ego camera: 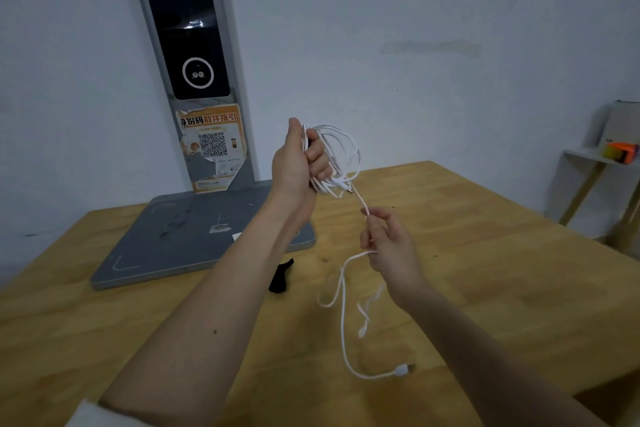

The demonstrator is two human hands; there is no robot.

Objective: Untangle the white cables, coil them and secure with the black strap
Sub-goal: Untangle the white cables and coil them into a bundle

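My left hand (298,163) is raised above the wooden table (485,270) and grips a coil of white cable (341,152) with several loops. A small plug tip sticks out at the coil's lower right. From the coil a strand runs down to my right hand (388,246), which pinches it between thumb and fingers. Below that hand the loose cable tail (343,315) hangs and lies on the table, ending in a white USB plug (403,369). The black strap (281,277) lies on the table beside my left forearm, partly hidden by it.
A grey stand with a flat base (166,246) and a tall dark panel (188,28) bearing an orange QR sticker occupies the table's far left. At the right, off the table, a small shelf (588,156) holds a box and an orange object.
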